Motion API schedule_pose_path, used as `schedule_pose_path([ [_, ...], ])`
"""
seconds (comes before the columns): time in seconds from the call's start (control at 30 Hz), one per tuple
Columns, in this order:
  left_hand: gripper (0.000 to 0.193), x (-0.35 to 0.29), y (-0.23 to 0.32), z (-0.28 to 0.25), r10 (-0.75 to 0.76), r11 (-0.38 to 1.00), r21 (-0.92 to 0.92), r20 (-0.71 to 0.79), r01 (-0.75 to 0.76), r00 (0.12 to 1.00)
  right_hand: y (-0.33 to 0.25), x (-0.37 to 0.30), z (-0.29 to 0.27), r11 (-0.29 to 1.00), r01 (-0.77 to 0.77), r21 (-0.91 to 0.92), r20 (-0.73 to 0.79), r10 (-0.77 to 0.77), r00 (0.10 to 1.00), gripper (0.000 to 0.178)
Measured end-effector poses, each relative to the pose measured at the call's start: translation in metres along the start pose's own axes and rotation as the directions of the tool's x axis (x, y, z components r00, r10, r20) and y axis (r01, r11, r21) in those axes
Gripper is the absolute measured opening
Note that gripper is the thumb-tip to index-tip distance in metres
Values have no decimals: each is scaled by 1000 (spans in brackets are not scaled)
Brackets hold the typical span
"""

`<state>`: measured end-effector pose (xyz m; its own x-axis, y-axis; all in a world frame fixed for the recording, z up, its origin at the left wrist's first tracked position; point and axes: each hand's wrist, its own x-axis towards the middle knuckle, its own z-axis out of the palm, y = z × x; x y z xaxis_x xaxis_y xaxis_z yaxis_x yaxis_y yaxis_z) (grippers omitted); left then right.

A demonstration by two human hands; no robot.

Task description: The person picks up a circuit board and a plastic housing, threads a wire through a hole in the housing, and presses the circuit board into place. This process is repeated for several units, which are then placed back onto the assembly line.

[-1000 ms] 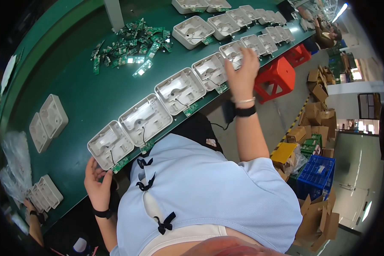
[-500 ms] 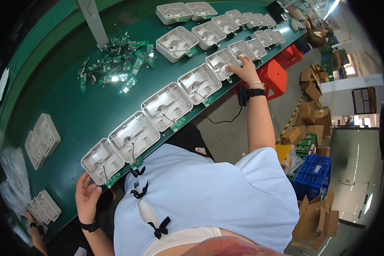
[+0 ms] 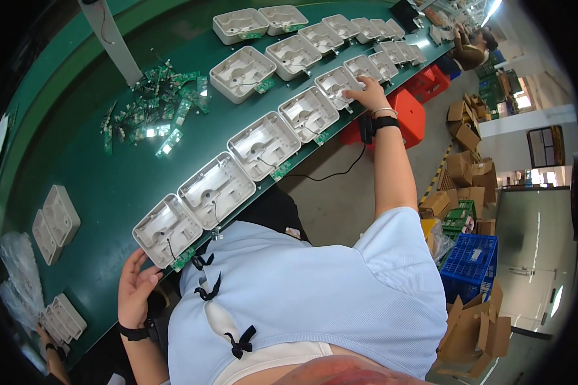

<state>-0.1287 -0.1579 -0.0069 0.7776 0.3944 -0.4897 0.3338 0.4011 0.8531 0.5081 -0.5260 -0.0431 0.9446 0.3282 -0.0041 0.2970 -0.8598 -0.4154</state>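
Note:
A row of white plastic housings runs along the bench's near edge, open sides up. Most visible ones have a dark wire leading to a small green circuit board hanging at the front edge. At the row's left end, my left hand has its fingers against the outer wall of the nearest housing, thumb apart. Farther along, my right hand holds the wall of another housing, its thumb over the rim; some of its fingers are partly hidden.
A heap of green circuit boards lies beside a metal post. More housings stand farther back; others sit at left by plastic bags. Another person's hand shows lower left. Red stools stand beyond the bench edge.
The front row has slid right and away along the bench, and both my hands have moved slightly with it. The board heap and back housings appear shifted left in the view.

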Motion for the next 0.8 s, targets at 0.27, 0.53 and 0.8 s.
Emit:
schedule_pose_path([
  [0.27,72,14,2,20,-14,999,38,-47,15,999,30,16,0,991,112,-73,-95,-119,988,82],
  [0.53,73,26,8,33,-35,997,69,-55,39,998,100,32,-2,930,66,361,-419,99,903,82],
  [0.8,75,38,22,63,-67,998,14,-70,68,995,117,47,-3,756,-101,647,-233,322,918,88],
])
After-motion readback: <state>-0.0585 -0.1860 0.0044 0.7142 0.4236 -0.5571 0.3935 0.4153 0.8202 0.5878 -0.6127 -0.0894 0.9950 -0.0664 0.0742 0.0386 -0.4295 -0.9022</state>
